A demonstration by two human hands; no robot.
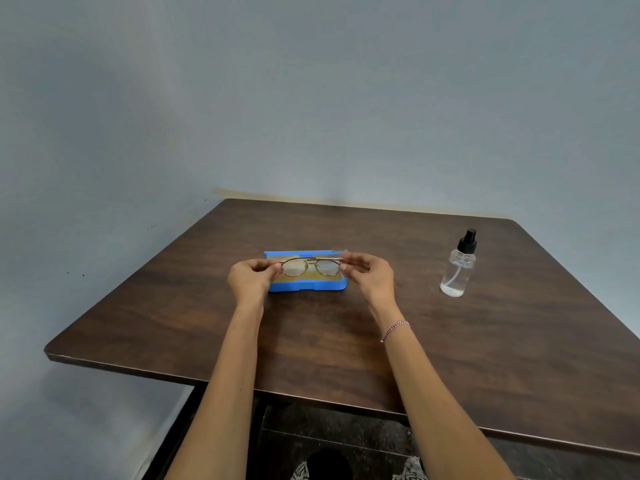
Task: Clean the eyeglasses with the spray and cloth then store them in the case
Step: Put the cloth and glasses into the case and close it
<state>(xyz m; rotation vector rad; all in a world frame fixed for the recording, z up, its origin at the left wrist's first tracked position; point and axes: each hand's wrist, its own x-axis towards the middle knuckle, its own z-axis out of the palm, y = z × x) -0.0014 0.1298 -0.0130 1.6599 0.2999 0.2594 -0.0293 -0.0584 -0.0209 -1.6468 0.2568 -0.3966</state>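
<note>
Eyeglasses held over open case, spray bottle well right

Both arms are reaching forward, left hand and right hand facing each other, fingers pinching closed on the eyeglasses.
</note>
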